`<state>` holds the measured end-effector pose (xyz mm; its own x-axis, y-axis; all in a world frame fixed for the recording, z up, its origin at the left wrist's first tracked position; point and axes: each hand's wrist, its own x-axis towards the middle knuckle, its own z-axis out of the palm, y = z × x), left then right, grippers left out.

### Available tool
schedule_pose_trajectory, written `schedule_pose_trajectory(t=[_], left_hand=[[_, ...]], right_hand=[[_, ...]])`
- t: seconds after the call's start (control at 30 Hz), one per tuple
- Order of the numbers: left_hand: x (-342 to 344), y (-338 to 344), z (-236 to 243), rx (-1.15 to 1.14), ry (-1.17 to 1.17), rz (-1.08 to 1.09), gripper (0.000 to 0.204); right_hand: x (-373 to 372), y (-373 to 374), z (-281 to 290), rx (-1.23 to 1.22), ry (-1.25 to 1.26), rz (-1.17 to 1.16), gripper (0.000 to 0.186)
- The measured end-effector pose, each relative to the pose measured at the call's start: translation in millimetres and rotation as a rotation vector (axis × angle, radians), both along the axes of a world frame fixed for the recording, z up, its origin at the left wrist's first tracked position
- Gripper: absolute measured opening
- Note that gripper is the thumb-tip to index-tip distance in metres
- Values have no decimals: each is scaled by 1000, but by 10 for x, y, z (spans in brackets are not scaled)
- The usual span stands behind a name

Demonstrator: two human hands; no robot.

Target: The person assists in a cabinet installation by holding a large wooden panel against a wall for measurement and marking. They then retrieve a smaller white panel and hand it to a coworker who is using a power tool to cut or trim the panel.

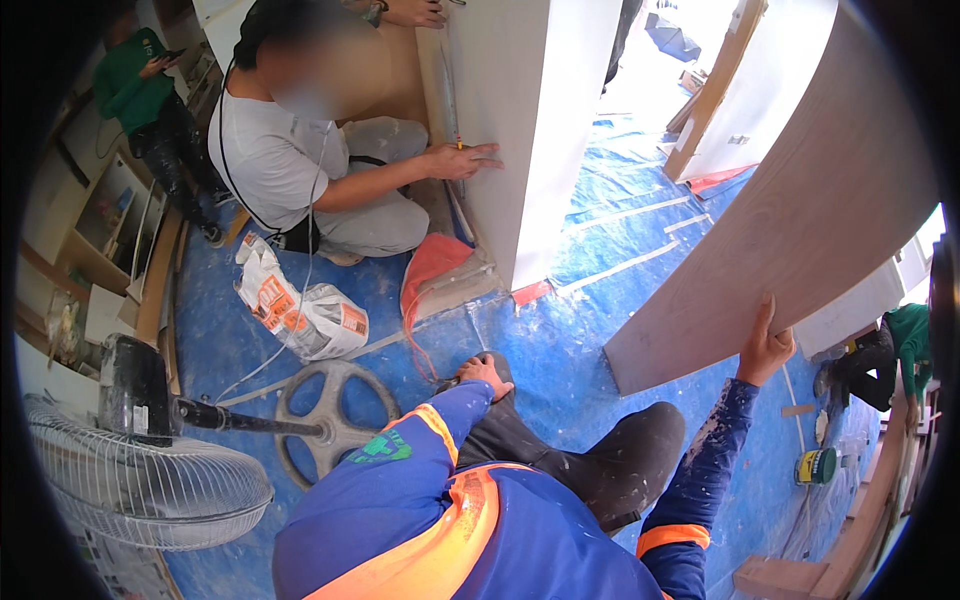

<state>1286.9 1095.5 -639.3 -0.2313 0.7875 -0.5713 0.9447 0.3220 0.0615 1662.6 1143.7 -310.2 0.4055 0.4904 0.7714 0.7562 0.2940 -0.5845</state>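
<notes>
My right hand (767,347) grips the lower edge of a tall wooden door panel (775,190), its index finger stretched along the face. The panel leans at a slant to my right, a lower corner close to the blue floor sheet. My left hand (485,375) holds nothing and lies with fingers spread on my dark trouser leg (510,430), near the knee. Ahead on the left, a co-worker in a white T-shirt (265,150) crouches at a white wall end (500,150). That person's hand holds a yellow pencil-like tool (459,145) against it.
A fan (150,480) with a round base (335,425) is at my left. Beyond it sit a crumpled white-and-orange sack (300,310) and a red cloth-like piece (432,268). At right are a green tub (816,466), timber boards (780,577) and a worker in green (905,345).
</notes>
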Motion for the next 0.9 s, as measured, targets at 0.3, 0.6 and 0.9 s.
schedule_pose_trajectory(t=[0.3,0.6,0.9], left_hand=[[9,4,33,22,30,-2,100],[12,14,-31,46,35,9,100],[-4,19,-37,46,7,17,99]], right_hand=[[-4,19,-27,-42,28,-33,34],[-76,66,23,-7,28,5,33],[-100,109,59,22,2,-13,28]])
